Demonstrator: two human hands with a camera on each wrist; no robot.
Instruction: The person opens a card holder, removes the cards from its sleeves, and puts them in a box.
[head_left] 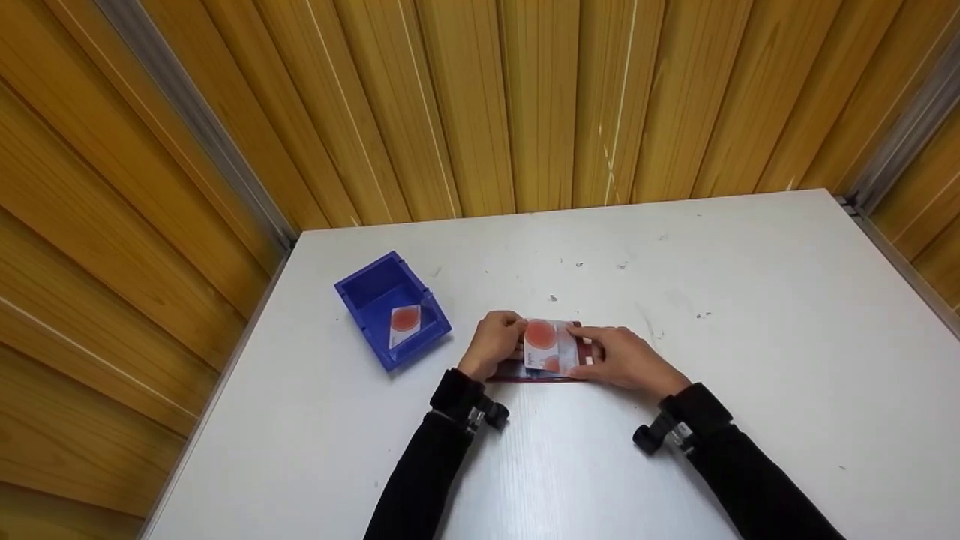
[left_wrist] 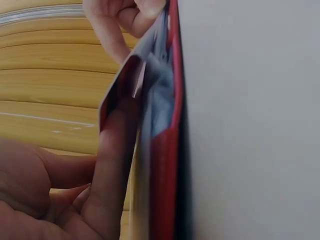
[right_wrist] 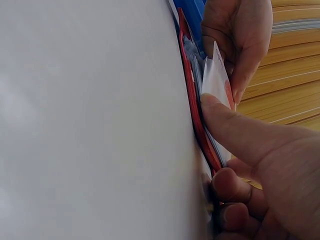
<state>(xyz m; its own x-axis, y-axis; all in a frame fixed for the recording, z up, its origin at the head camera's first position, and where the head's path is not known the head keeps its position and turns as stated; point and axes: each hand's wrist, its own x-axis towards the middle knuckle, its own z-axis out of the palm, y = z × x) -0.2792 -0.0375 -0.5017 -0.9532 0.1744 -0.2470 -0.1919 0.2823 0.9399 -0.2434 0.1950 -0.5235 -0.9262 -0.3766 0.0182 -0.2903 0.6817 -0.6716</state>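
Observation:
A white card (head_left: 541, 346) with red circles lies tilted over a flat, red-edged wallet-like holder (head_left: 536, 380) on the table. My left hand (head_left: 496, 341) is at the card's left side, its fingers bent around that edge. In the left wrist view, one of its fingers (left_wrist: 112, 160) reaches behind a lifted sheet. My right hand (head_left: 626, 358) pinches the right end, thumb (right_wrist: 235, 125) on the near edge. Grey-blue clear plastic (left_wrist: 162, 100) shows inside the red border (right_wrist: 192, 95). Part of the holder is hidden under the card and hands.
A blue plastic bin (head_left: 375, 334) stands to the left of my hands, with a similar red-circled card (head_left: 405, 322) inside. The white table (head_left: 750, 300) ends at a yellow wood-patterned wall (head_left: 540, 112) behind, with another wall along the left.

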